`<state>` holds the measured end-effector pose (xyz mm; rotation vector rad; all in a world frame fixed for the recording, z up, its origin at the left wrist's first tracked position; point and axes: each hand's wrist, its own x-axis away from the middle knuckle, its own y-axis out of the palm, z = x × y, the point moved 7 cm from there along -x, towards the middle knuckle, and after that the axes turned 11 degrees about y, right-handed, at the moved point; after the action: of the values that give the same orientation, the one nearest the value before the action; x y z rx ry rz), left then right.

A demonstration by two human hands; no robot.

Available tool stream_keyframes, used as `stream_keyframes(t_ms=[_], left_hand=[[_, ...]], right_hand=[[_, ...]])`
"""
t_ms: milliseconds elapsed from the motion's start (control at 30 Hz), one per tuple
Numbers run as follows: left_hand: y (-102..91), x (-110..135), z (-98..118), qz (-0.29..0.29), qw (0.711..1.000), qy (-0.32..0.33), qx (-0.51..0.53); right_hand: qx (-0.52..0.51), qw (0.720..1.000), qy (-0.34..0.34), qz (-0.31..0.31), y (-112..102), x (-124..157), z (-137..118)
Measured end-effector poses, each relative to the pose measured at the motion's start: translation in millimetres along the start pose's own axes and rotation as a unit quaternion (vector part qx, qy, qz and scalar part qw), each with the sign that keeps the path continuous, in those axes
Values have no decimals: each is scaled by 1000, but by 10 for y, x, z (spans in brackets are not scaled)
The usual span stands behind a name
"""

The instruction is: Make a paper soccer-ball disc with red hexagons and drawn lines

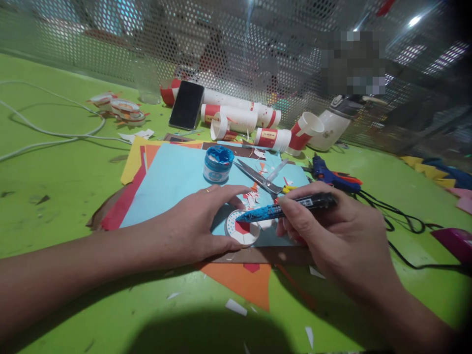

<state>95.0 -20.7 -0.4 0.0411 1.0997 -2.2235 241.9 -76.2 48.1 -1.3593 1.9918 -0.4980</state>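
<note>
My left hand (206, 221) grips a small round white disc (243, 238) by its edge, thumb at the near side and fingers at the far side. The disc has a red centre and blue dots over its left part. In my right hand (332, 231) is a black marker (287, 209), its front end smeared with blue paint. The tip meets the disc at the edge of the red centre, or hovers just over it; I cannot tell which. Beyond the disc stands an uncapped jar of blue paint (218, 169). Light blue paper (173, 179) lies underneath.
Scissors (260, 177) lie beside paper scraps. Behind them are a phone (187, 105), paper cups (273, 139) and a white kettle-like container (330, 125). A blue glue gun (324, 174) with a black cord sits at right. A white cable (55, 140) curls at left.
</note>
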Motion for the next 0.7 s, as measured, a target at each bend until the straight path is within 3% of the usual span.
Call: stream_keyframes(t_ms=[200,367,700], left_hand=[[5,7,-24,1,1000,-13,-8],[3,19,-55,-10,999,-30,-26],[5,6,-27,1,1000,-8,-17]], right_hand=[[-41,999,21,26,-56,32,5],[-82,988,30,128,-249,82,-20],[-22,997,-36,67,-122,54,3]])
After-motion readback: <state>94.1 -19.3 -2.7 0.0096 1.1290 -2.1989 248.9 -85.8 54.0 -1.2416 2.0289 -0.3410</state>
